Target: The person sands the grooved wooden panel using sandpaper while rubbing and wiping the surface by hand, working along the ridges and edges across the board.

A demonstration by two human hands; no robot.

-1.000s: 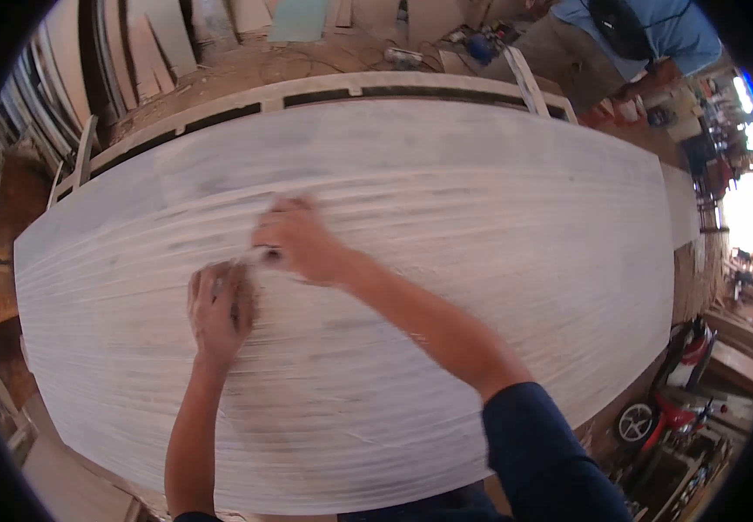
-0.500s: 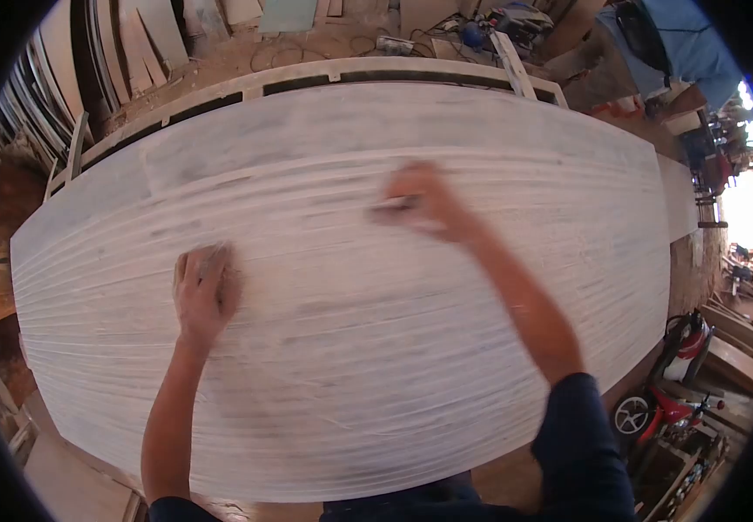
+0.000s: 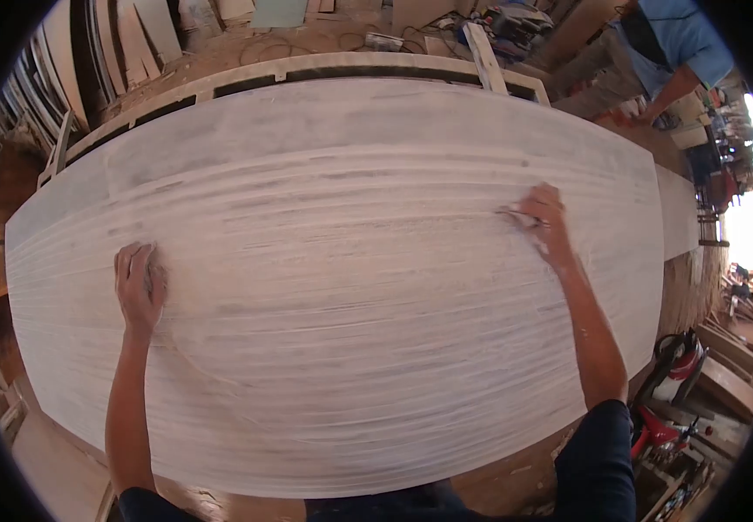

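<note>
Panel (image 3: 333, 278) spreads between left hand (image 3: 140, 283) and right hand (image 3: 545, 222) gripping tool (image 3: 512, 211), edges beyond.

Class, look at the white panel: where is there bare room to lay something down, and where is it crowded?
On the panel, one wide patch lies between the left hand and right hand; another runs below it to the near edge. Crowded: the far left, with upright boards, and beyond the right edge, with stacked wood.
</note>
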